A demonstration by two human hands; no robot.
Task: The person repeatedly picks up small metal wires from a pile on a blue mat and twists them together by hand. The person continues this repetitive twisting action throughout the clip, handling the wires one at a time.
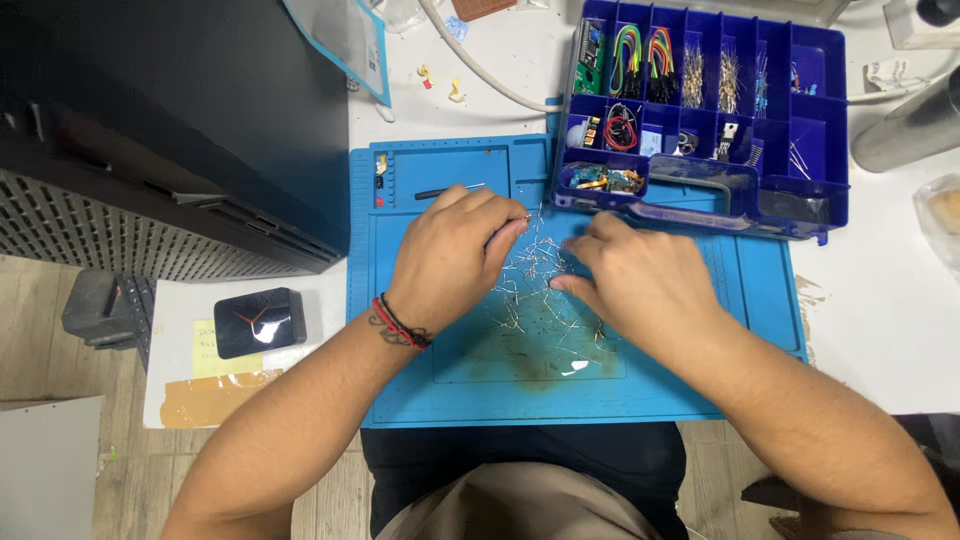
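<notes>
Both hands work mid-frame over a blue rubbery mat (450, 395) — left hand (448, 262) pinches one thin wire-legged component (524, 218), right hand (640, 282) curls on the loose wire pile (535, 290). One blue compartment box (820, 130) sits upper right.

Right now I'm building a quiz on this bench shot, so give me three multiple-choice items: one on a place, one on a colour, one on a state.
1. Where do the loose wire-legged parts lie?
A. on the blue work mat
B. in the organiser box
C. on the floor

2. What colour is the compartment organiser box?
A. red
B. dark blue
C. white

3. What is the left hand doing?
A. lying flat and empty
B. pinching a thin wire part at its fingertips
C. gripping the grey cylinder

Answers: 1 A, the parts are scattered on the mat between the left hand and the right hand. 2 B, its walls and dividers are dark blue. 3 B, the fingertips close on a small lead above the pile.
</notes>
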